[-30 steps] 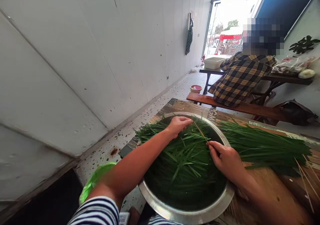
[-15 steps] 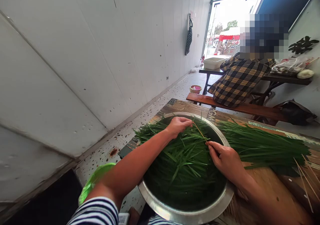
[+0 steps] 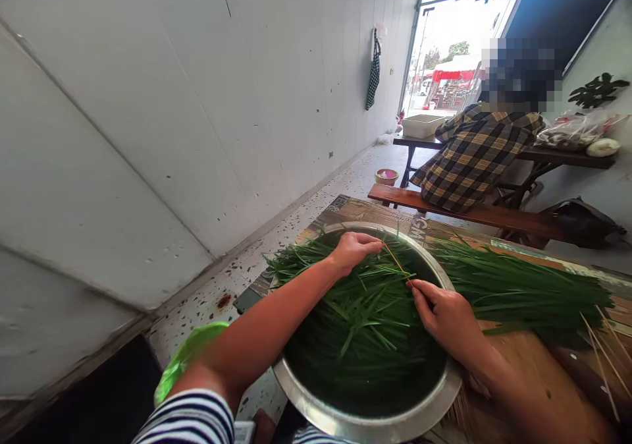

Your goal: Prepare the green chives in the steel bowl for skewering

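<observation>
A thin wooden skewer [image 3: 395, 260] slants between my two hands above a steel basin [image 3: 316, 412]. My left hand [image 3: 353, 249] pinches its far end, over the back of the basin. Near the right rim, my right hand [image 3: 444, 309] is closed on the skewer's lower end, thumb against the fingers. Long green chives [image 3: 365, 312] fill the basin beneath both hands, some poking over its back left rim. Close to my right fingertips, a chive leaf or two seem to touch the skewer; whether they are pierced I cannot tell.
A large bunch of chives [image 3: 533, 286] lies on the wooden table [image 3: 518, 358] to the right, with loose skewers [image 3: 600, 365] at its end. A green bag [image 3: 190, 355] stands on the floor at left. Ahead, a person in a plaid shirt [image 3: 481, 154] sits on a bench [image 3: 405, 197].
</observation>
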`<move>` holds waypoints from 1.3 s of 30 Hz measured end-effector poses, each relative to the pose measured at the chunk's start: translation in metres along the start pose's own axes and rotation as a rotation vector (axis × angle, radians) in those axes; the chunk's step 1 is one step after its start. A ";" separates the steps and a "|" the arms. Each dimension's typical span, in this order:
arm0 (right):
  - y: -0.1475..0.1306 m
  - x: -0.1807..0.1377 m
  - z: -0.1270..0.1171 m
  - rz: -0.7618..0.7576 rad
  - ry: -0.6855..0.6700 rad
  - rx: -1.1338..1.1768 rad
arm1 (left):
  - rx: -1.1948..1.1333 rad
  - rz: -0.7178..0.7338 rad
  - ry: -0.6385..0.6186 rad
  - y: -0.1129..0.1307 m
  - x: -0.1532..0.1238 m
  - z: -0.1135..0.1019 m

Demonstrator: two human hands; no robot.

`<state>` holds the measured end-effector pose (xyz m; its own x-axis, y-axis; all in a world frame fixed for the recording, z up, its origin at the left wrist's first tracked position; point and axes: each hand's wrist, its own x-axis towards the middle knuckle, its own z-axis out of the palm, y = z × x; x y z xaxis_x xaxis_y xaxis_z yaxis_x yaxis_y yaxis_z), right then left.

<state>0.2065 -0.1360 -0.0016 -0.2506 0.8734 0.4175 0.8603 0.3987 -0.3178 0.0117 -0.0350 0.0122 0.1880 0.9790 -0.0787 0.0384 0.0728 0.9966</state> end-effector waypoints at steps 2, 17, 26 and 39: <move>0.000 0.000 0.000 -0.005 0.007 -0.001 | 0.007 0.049 0.004 -0.001 -0.001 0.002; -0.001 0.000 -0.002 0.003 -0.005 0.004 | 0.161 0.127 0.053 0.004 -0.009 0.009; -0.001 0.000 -0.001 0.002 -0.004 -0.005 | 0.183 0.136 0.099 0.001 -0.006 0.008; -0.004 0.002 -0.003 0.005 0.037 0.004 | 0.421 0.239 -0.336 0.017 -0.021 0.006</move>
<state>0.2041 -0.1367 0.0036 -0.2296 0.8647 0.4467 0.8597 0.3953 -0.3234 0.0147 -0.0555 0.0305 0.5372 0.8401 0.0748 0.3305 -0.2913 0.8977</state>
